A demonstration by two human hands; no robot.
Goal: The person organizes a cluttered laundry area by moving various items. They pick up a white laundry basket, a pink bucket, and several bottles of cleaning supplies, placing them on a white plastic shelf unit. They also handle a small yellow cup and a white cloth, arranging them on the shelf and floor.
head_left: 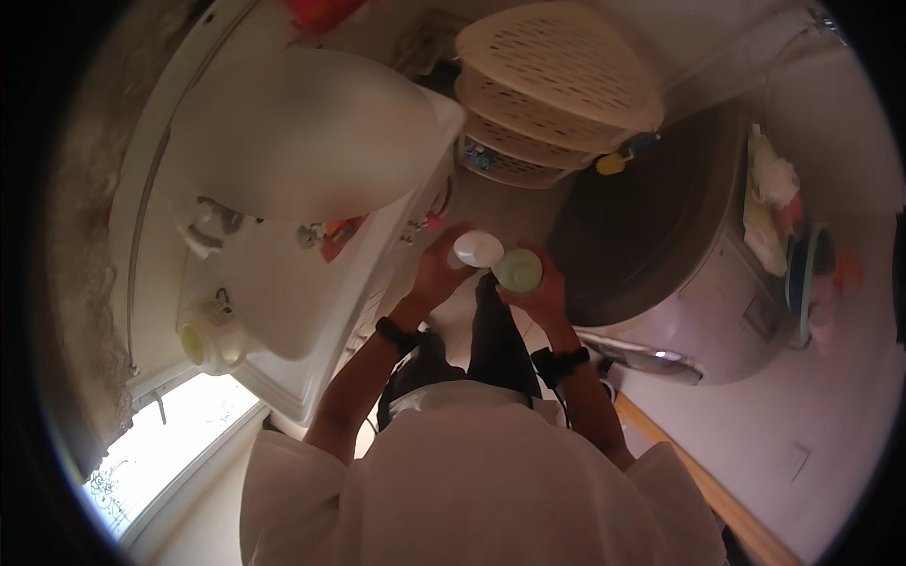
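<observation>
Both my hands are held out before me at waist height, close together. My left hand (440,272) grips a white rounded container (479,249), seen from above; whether it is a bottle or a cup I cannot tell. My right hand (548,296) is wrapped around a pale green container (519,271) with a round top. The two containers are side by side and look nearly in contact. Each wrist has a black band on it. Below the hands are my dark-trousered legs (499,332).
A white basin (276,304) with a translucent jar (216,339) lies left. Ahead stands a tiered beige plastic rack (566,64), a yellow-headed brush (611,164) beside it. A dark-topped washing machine (637,233) stands right, with several items beyond. A pale rounded surface (304,134) is blurred.
</observation>
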